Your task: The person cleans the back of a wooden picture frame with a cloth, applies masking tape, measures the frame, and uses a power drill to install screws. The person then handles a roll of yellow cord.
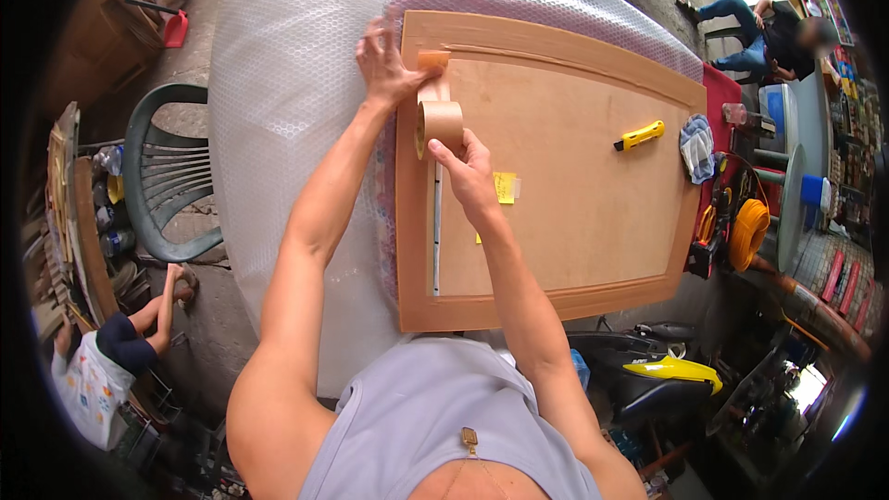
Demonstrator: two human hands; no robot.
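Observation:
A wooden panel (574, 204) with a raised frame lies before me. My right hand (474, 171) grips a roll of brown packing tape (441, 122) over the panel's left side. From the roll, a tape strip (433, 93) runs up to an orange-brown patch (432, 60) near the far left corner. My left hand (389, 69) lies at the panel's left edge, fingers spread and thumb on the tape. Below the roll, a thin pale strip (436, 231) runs along the inner frame edge. A yellow note (505, 187) sticks to the panel right of my right hand.
Bubble wrap (287, 130) spreads under and left of the panel. A yellow utility knife (640, 135) and a bundled cloth (696, 148) lie at the panel's right. A green plastic chair (171, 171) stands left. One person (769, 32) sits far right, another (102, 366) is lower left.

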